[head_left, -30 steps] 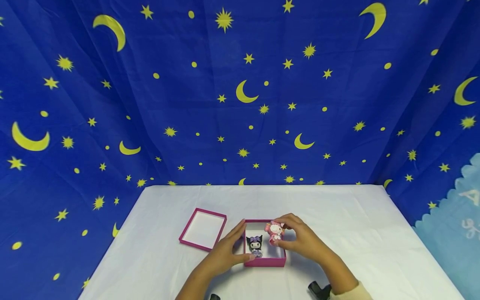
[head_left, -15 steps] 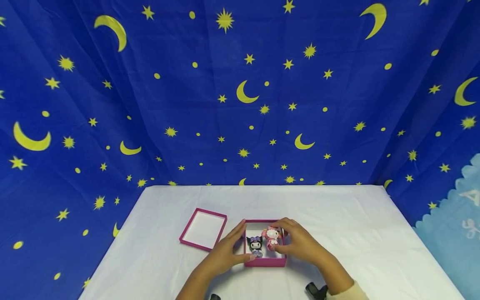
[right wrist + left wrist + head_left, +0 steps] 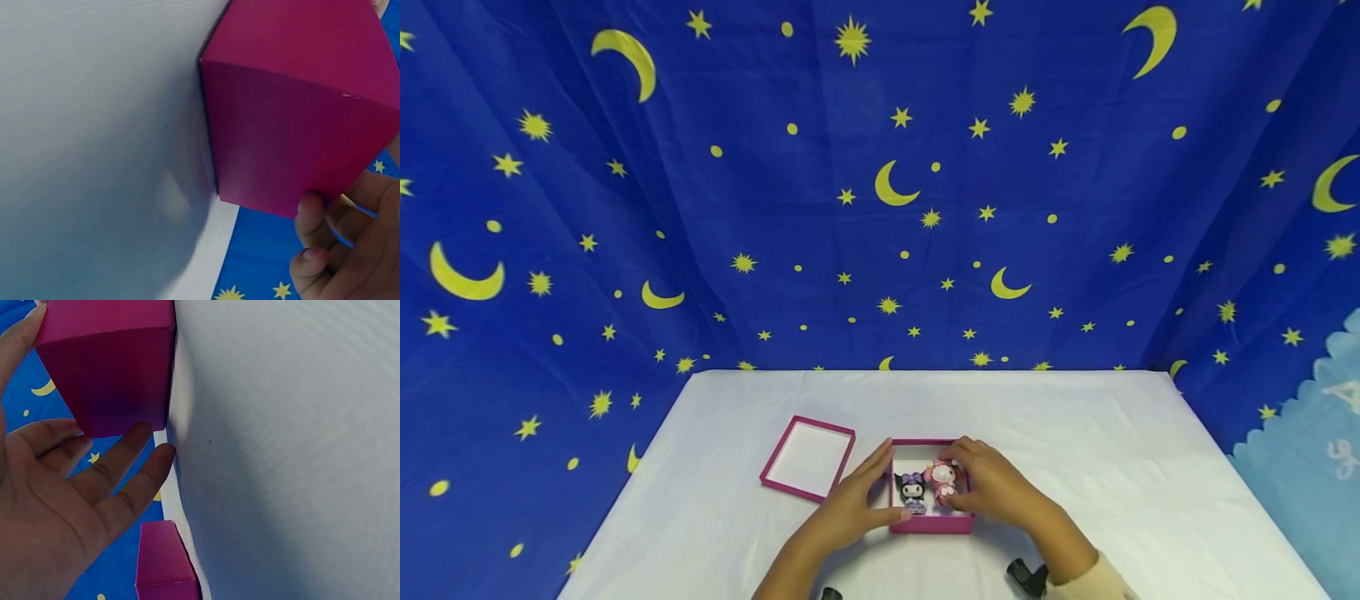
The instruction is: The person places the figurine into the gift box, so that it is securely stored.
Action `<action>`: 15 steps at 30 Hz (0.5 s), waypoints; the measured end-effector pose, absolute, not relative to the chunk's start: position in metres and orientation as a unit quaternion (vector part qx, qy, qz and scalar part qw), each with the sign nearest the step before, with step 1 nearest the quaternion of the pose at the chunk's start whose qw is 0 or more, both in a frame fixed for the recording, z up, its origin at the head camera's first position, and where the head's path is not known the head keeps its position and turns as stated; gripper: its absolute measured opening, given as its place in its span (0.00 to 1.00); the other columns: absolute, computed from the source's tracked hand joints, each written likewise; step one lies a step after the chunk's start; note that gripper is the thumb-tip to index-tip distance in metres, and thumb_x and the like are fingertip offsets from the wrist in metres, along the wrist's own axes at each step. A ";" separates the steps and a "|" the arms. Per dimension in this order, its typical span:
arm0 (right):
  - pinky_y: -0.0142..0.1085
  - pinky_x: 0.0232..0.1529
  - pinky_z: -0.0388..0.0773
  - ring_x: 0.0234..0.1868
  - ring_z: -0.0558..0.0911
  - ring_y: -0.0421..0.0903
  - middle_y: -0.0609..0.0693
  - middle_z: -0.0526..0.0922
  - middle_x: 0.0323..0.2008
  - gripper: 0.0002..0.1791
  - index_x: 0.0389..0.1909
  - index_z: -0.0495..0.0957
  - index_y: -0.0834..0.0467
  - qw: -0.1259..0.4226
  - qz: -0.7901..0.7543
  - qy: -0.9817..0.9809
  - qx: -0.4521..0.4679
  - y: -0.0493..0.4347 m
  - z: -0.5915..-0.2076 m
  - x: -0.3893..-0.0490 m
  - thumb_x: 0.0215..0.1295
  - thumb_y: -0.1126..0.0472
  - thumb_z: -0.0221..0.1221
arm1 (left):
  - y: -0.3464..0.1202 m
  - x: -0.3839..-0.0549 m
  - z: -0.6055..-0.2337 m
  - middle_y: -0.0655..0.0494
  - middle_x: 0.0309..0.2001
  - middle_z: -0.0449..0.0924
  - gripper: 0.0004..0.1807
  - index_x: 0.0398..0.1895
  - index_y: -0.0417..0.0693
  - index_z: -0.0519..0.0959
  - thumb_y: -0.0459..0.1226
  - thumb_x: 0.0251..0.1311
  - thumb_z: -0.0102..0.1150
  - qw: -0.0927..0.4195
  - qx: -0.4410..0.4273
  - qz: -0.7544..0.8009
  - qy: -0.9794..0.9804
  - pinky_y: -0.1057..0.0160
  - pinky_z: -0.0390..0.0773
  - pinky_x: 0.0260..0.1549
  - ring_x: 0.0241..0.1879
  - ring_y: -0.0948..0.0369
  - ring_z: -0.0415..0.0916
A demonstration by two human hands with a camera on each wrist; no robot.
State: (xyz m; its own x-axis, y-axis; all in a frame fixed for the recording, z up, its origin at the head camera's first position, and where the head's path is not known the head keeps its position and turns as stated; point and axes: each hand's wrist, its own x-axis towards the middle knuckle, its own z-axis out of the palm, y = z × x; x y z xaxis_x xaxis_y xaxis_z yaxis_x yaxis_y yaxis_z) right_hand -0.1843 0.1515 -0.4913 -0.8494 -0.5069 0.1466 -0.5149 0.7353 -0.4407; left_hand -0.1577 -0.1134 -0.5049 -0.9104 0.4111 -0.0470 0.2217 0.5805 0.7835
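A magenta box (image 3: 942, 525) with a white inside stands uncovered on the white table. In it, at the left, is a figurine with a black hood and purple trim (image 3: 913, 493). My right hand (image 3: 996, 487) holds a pink-and-white figurine (image 3: 943, 483) between thumb and fingers, low inside the box beside the dark one; fingers cover its right side. My left hand (image 3: 846, 510) grips the box's left side, thumb at the front corner and fingers towards the back. Both wrist views show the box's outer walls (image 3: 112, 381) (image 3: 275, 131), the figurines hidden behind them.
The box's magenta lid (image 3: 811, 460) lies left of the box, its white inside facing up. White cloth covers the table (image 3: 1075, 417). Behind hangs a blue curtain (image 3: 820, 233) with yellow moons and stars. A black device (image 3: 1026, 577) is at my right wrist.
My right hand has lowered the pink-and-white figurine deeper into the box, towards the front and slightly left, beside the dark one. The left hand and box stay put.
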 end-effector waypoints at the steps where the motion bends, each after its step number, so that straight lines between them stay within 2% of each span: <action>1: 0.51 0.58 0.80 0.51 0.81 0.46 0.44 0.82 0.50 0.31 0.55 0.80 0.55 0.004 0.234 -0.933 0.273 0.151 -0.491 -0.185 0.50 0.50 0.76 | -0.113 -0.158 -0.505 0.63 0.83 0.45 0.52 0.81 0.58 0.54 0.58 0.56 0.70 0.111 0.180 0.421 0.882 0.38 0.52 0.77 0.81 0.49 0.47; 8: 0.55 0.58 0.79 0.49 0.82 0.49 0.48 0.83 0.50 0.32 0.55 0.80 0.57 -0.044 0.228 -0.941 0.247 0.145 -0.487 -0.186 0.49 0.52 0.77 | -0.113 -0.157 -0.505 0.63 0.83 0.45 0.53 0.81 0.58 0.54 0.58 0.55 0.70 0.113 0.180 0.425 0.880 0.38 0.51 0.77 0.81 0.49 0.47; 15: 0.54 0.58 0.80 0.50 0.83 0.53 0.50 0.84 0.49 0.32 0.53 0.80 0.58 -0.054 0.216 -0.947 0.230 0.140 -0.485 -0.185 0.47 0.55 0.78 | -0.113 -0.157 -0.505 0.63 0.83 0.45 0.53 0.81 0.58 0.54 0.59 0.55 0.70 0.110 0.179 0.425 0.880 0.38 0.51 0.77 0.81 0.48 0.47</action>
